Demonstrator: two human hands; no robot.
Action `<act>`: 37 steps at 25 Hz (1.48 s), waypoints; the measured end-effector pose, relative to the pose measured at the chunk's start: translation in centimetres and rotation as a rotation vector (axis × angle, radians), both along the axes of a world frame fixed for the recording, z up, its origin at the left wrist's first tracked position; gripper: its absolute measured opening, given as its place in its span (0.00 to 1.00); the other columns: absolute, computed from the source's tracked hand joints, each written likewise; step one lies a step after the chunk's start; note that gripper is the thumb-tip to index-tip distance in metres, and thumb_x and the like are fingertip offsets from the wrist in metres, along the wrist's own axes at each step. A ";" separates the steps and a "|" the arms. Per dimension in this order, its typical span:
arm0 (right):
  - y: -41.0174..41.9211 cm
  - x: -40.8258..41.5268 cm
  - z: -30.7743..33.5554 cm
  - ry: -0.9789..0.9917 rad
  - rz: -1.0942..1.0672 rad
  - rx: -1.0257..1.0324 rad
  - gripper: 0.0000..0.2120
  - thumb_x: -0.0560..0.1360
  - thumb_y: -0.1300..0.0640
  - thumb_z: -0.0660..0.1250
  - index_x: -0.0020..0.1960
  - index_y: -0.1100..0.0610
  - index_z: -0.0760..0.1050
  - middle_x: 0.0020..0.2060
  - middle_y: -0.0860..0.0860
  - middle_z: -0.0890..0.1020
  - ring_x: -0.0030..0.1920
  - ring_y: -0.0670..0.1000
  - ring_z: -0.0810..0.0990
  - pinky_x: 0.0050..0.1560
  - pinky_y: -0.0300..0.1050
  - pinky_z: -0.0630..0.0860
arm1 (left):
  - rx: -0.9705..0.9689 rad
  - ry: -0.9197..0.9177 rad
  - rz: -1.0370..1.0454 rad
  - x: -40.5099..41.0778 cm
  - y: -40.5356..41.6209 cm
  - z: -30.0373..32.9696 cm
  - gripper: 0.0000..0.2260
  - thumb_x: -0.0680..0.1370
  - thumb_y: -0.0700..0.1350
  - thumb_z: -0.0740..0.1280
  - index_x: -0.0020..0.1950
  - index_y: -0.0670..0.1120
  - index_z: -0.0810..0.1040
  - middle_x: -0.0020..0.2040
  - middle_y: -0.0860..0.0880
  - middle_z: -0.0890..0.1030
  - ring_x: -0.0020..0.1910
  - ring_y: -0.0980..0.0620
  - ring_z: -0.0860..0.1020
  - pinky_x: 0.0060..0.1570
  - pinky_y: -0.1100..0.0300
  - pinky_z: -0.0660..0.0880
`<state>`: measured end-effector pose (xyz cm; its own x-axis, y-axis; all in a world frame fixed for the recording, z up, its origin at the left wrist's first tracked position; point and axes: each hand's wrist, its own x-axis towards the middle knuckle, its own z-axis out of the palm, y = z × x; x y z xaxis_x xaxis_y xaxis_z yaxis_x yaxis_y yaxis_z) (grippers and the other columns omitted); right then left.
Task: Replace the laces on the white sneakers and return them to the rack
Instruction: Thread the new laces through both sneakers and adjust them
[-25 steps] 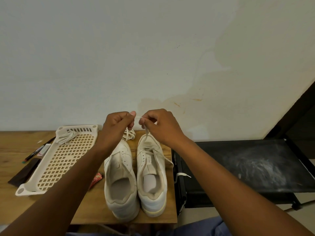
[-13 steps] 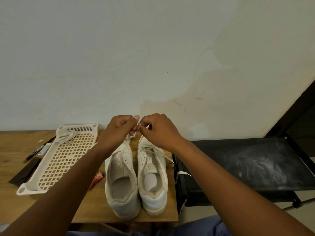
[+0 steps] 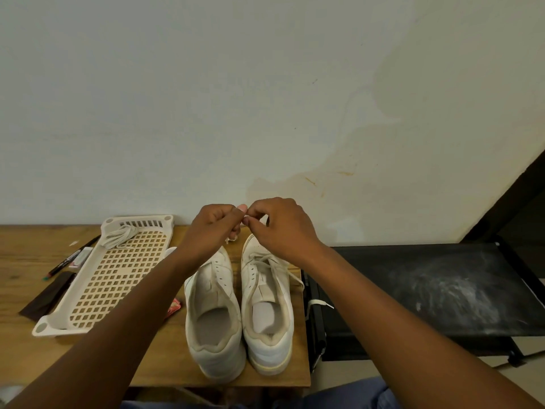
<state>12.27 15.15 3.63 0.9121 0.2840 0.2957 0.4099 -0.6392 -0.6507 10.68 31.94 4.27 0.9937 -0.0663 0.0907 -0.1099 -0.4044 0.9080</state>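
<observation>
Two white sneakers stand side by side on the wooden table (image 3: 35,293), heels toward me. The left sneaker (image 3: 213,317) has bare eyelets; the right sneaker (image 3: 267,308) carries a loose white lace (image 3: 290,276) whose end hangs over the table edge. Above the toes, my left hand (image 3: 213,228) and my right hand (image 3: 280,227) meet fingertip to fingertip, both pinching a thin white lace between them. A bit of that lace shows under my left hand; the rest is hidden.
A cream perforated tray (image 3: 118,278) lies left of the shoes with a bundled lace (image 3: 119,236) at its far end. Pens and a dark strip (image 3: 50,296) lie further left. A small red wrapper (image 3: 174,307) sits by the left sneaker. A black rack shelf (image 3: 427,287) stands at right.
My two hands have come together above the sneaker toes, closing the small gap between them, and have risen slightly. The sneakers and tray have stayed put.
</observation>
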 end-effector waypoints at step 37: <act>-1.4 1.1 -2.3 0.466 -0.074 -0.250 0.14 0.75 0.58 0.73 0.59 0.51 0.77 0.56 0.51 0.82 0.54 0.52 0.82 0.57 0.51 0.82 | 0.283 -0.135 0.025 -0.4 1.1 -0.8 0.14 0.76 0.39 0.74 0.59 0.55 0.83 0.40 0.59 0.85 0.43 0.61 0.83 0.47 0.66 0.77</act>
